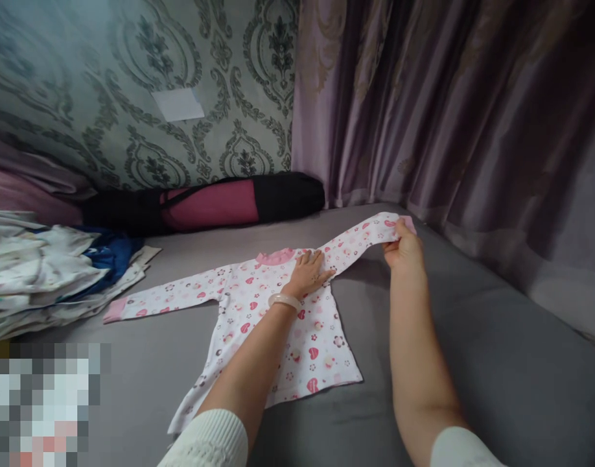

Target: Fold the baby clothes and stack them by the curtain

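At the far left, a pile of clothes [45, 266], mostly pale with a dark blue garment [113, 250] among them, lies on the grey bed [146, 370]; the near left corner is too blurred to make out. Behind the pile, a black and maroon roll [212, 202] stretches rightward along the foot of the patterned wall [103, 97].

Next comes the long-sleeved shirt [310, 337], white with pink and dark prints, spread in the middle of the bed with its pink collar [275, 257] at the far side and its hem toward the person. The sleeve on the left lies out straight to its pink cuff [115, 309], and looks finished as far as flattening goes. The near left part of the body is partly hidden by the forearm and slants outward.

The left hand [306, 274], a pale bangle [284, 300] on its wrist, presses palm-down at the right shoulder, fingers slightly apart and gripping nothing. Farther right, the right hand [405, 250] pinches the other sleeve just short of its pink end, apparently holding it off the bed. That sleeve seems the part left unsettled; no fold shows across the body. Beyond hangs a purple curtain [424, 97].
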`<action>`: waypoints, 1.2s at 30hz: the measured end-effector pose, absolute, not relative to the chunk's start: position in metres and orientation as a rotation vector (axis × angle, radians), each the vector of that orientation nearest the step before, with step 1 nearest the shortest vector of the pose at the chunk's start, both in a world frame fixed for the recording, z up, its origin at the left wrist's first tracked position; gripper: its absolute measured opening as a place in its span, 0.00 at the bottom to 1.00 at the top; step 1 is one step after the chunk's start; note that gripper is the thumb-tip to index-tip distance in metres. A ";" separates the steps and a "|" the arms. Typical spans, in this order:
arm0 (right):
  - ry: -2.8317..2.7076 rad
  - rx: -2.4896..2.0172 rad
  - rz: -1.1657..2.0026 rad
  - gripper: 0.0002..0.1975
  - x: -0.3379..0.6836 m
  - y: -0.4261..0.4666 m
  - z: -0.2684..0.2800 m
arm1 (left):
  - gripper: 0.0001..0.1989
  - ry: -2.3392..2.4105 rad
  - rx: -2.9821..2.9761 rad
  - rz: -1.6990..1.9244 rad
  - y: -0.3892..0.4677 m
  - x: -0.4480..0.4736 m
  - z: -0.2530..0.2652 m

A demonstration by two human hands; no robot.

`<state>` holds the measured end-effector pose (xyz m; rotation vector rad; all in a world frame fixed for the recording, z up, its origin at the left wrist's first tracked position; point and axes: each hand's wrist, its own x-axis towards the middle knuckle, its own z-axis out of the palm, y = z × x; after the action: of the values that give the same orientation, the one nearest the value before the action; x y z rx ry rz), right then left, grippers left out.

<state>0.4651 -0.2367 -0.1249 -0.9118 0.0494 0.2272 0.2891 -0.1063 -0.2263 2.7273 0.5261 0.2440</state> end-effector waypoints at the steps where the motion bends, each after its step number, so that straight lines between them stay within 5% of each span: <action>1: 0.019 -0.911 0.232 0.04 0.464 -0.234 -0.124 | 0.36 0.528 2.719 0.211 -0.106 0.289 -0.224; 24: -0.050 -0.893 0.342 0.05 0.452 -0.219 -0.124 | 0.43 0.511 2.772 -0.112 -0.091 0.312 -0.177; 36: -0.110 -0.864 0.397 0.07 0.455 -0.220 -0.127 | 0.42 0.529 2.730 0.023 -0.094 0.302 -0.187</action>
<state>0.4551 -0.2197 -0.1272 -0.8643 -0.1105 0.3973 0.3020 -0.0944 -0.1869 2.7301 0.5294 0.0231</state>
